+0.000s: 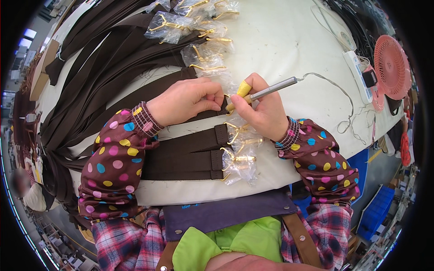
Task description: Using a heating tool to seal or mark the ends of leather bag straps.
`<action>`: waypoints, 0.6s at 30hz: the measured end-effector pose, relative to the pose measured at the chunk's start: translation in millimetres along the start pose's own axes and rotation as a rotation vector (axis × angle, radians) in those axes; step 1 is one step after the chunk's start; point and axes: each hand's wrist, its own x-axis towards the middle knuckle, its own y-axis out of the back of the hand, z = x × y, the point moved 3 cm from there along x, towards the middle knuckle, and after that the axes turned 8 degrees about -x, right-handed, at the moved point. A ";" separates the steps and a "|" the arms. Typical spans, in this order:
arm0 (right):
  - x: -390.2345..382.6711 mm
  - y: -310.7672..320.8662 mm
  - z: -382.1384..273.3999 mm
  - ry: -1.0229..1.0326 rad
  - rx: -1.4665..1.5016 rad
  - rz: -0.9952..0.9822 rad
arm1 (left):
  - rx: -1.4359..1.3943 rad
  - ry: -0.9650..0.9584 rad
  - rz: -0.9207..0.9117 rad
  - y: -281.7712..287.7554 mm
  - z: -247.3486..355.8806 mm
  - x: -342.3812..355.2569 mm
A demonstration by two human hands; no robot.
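My right hand [264, 113] is closed around a corded, pen-shaped electric tool with a shiny metal barrel [273, 88] and a tan lower end, which points at the end of a dark brown strap [210, 111]. A yellow cover [244, 88] wraps one right finger. My left hand [187, 100] is closed, its fingertips pinched at the same strap end beside a gold metal hook; what lies between them is partly hidden. Nearer me lie more brown straps [181, 160], ending in gold hooks [244, 158] inside clear plastic.
More brown straps [104, 63] fan across the left of the pale table [289, 49], with plastic-wrapped gold hooks [169, 26] at the back. On the right are a white power strip [357, 74], a pink fan [391, 67] and the tool's cord [334, 83]. Blue crates [377, 212] stand below.
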 end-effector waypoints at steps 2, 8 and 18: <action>0.1 -1.9 1.7 -0.003 0.018 0.003 | 0.026 -0.110 0.083 -1.1 -2.7 -1.0; -0.3 -2.0 1.7 -0.036 0.018 -0.006 | 0.003 -0.047 0.091 -2.3 -1.6 -1.5; -0.3 -3.0 2.7 -0.019 0.009 0.001 | -0.005 -0.013 0.093 -2.9 -2.4 -2.5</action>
